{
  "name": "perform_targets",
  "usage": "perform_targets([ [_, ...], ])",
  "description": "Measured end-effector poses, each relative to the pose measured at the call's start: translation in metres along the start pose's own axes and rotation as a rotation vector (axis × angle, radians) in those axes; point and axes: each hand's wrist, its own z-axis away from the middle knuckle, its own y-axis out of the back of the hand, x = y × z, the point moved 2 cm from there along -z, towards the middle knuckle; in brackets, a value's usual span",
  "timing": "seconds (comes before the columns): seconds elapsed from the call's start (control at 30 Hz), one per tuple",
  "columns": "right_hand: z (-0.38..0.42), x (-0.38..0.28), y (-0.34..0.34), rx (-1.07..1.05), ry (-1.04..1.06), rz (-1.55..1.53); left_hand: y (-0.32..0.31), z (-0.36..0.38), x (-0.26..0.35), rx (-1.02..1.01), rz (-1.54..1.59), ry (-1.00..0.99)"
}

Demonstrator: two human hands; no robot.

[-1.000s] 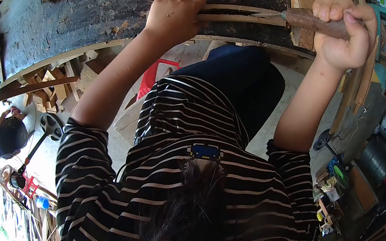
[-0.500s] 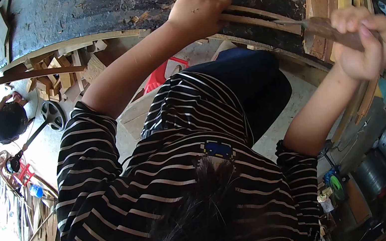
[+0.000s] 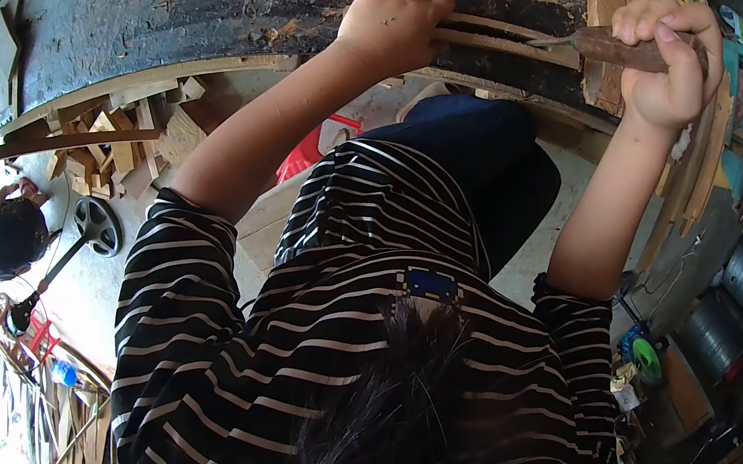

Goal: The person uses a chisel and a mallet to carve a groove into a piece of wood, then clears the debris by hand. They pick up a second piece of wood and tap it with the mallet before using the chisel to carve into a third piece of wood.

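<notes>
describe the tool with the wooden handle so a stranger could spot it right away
Start at the big dark workbench across the top. Follow the thin wooden strips from the left hand rightward to the right hand. The tool is in that fist: the only brown rounded handle with a metal tip.

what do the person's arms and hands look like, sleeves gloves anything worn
Both hands are bare: no gloves, rings or watch show on the left hand or the right hand. The forearms are bare too. The sleeves belong to a black top with thin white stripes and are pushed up to about the elbows. A small blue tag sits at the collar.
</notes>
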Motion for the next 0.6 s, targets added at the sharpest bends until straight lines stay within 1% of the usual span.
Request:
perform_targets([
  [0.13,0.006,-0.002,0.004,0.006,0.019,0.029,0.002,0.0,0.0,-0.013,0.014,0.003],
  [0.23,0.008,-0.003,0.012,-0.015,0.022,-0.047,0.003,0.001,0.001,0.037,-0.002,0.002],
  [0.33,0.004,0.001,0.022,-0.019,0.003,-0.112,0.001,-0.003,0.002,0.008,-0.001,0.014],
  [0.4,-0.002,0.007,0.028,-0.065,0.002,-0.197,0.001,-0.005,0.003,0.001,-0.01,0.029],
  [0.53,-0.014,0.017,0.033,-0.045,0.023,-0.236,0.003,-0.005,0.006,-0.004,-0.027,0.05],
  [0.57,-0.01,0.02,0.042,-0.078,-0.061,-0.251,0.002,-0.006,0.004,0.002,-0.03,0.06],
  [0.6,-0.009,0.019,0.042,-0.057,-0.03,-0.203,0.0,-0.006,0.003,0.049,-0.02,0.049],
])
